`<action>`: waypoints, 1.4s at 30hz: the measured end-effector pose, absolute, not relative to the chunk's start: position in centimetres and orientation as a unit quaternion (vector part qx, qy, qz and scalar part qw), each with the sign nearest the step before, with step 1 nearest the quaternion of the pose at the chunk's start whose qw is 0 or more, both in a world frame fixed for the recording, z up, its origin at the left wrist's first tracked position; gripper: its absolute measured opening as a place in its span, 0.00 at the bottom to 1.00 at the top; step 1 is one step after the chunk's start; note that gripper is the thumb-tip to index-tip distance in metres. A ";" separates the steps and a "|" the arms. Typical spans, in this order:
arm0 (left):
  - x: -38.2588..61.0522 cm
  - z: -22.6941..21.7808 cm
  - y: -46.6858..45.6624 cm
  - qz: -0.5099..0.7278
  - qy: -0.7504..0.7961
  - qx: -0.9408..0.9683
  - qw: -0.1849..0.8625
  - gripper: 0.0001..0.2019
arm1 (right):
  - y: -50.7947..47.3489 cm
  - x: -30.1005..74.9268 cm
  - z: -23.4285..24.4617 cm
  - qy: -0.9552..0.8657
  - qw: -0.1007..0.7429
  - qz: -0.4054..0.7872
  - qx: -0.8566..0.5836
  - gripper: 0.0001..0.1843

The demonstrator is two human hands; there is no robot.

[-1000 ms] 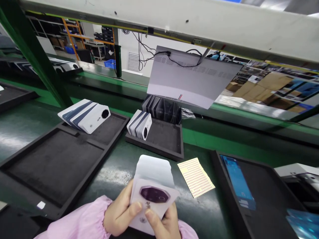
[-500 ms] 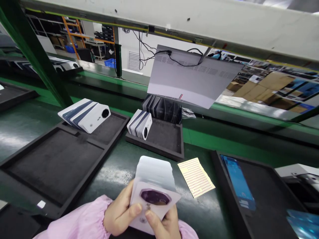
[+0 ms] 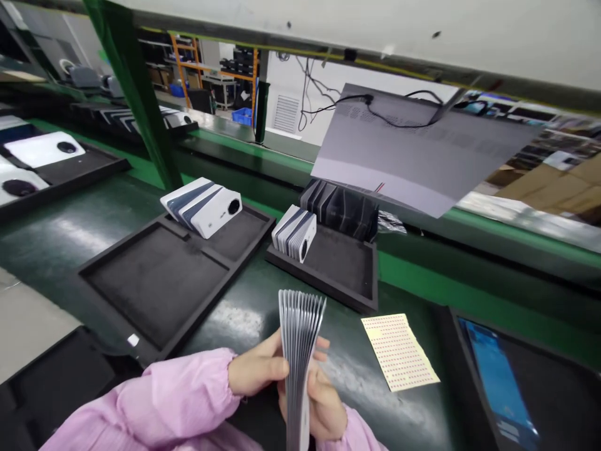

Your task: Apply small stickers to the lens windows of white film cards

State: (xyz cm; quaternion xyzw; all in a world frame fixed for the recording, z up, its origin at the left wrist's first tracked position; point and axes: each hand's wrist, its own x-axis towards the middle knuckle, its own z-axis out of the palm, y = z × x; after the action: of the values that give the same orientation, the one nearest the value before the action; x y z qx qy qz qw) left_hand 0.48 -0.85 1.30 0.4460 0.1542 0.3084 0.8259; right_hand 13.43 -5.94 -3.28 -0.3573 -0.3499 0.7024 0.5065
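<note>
A stack of thin phone back covers (image 3: 298,351) stands edge-on between my two hands, its upper ends fanned slightly apart. My left hand (image 3: 257,369) grips the left side, with the thumb lying against the edges. On the other side my right hand (image 3: 325,401) holds the stack lower down, fingers wrapped around it. The lower end runs out of the bottom of the view. Just right of my hands, a yellow sheet with rows of small red marks (image 3: 400,352) lies on the dark green bench (image 3: 235,319).
White and blue-grey phone covers (image 3: 218,216) lean in a large black tray (image 3: 159,282) on the left. A smaller black tray (image 3: 345,257) holds more white covers (image 3: 295,235) and dark ones (image 3: 340,210). Blue film (image 3: 500,382) lies in the right tray (image 3: 554,382). A grey panel (image 3: 413,150) hangs overhead.
My hands have turned the stack from showing its camera-cutout face to edge-on, and its top ends now fan apart. The view has swung left, so the trays appear further right.
</note>
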 end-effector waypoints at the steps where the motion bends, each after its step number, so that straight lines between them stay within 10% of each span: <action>1: 0.5 1.2 -0.9 0.310 0.163 0.429 0.833 0.35 | -6.0 13.3 -3.3 -0.357 0.505 0.696 -0.366 0.26; 11: 0.9 1.2 -0.3 0.297 0.247 0.346 0.855 0.21 | -5.5 13.7 -2.7 -0.392 0.495 0.657 -0.412 0.25; 23: 0.2 1.2 -0.6 0.299 0.272 0.443 0.800 0.29 | -5.2 13.5 -3.5 -0.439 0.471 0.665 -0.378 0.31; 33: 1.1 1.2 -0.8 0.422 0.287 0.400 0.761 0.34 | -5.7 15.8 -1.8 -0.668 0.468 0.262 -0.516 0.08; 42: 0.9 0.9 -0.5 0.406 0.326 0.473 0.710 0.25 | -6.4 15.2 -0.8 -0.629 0.461 0.287 -0.556 0.11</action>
State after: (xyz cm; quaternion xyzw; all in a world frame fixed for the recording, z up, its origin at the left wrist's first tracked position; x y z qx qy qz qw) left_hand 0.90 -0.53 0.94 0.4732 0.3263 0.4064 0.7103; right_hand 15.21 -6.40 -0.79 -0.5559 -0.6294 0.2866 0.4612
